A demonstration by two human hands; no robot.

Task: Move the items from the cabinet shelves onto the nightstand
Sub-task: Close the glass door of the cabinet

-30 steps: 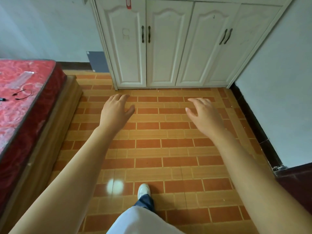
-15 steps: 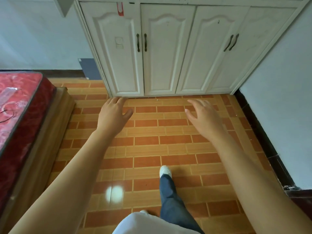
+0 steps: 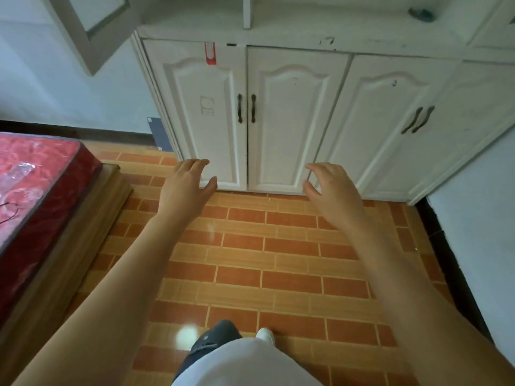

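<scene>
A white cabinet stands against the wall ahead, its lower doors shut. Above them runs an open shelf with a small dark object lying at its right end. An upper glass-paned door hangs open at the top left. My left hand and my right hand are held out low in front of the lower doors, fingers apart and holding nothing. The nightstand is out of view.
A bed with a red patterned mattress on a wooden frame fills the left side. The brick-patterned tile floor lies between bed and right wall. My legs and a white shoe show at the bottom.
I have stepped closer to the cabinet and the view has tilted up, bringing the open shelf and upper door into sight. Both hands stay raised and empty.
</scene>
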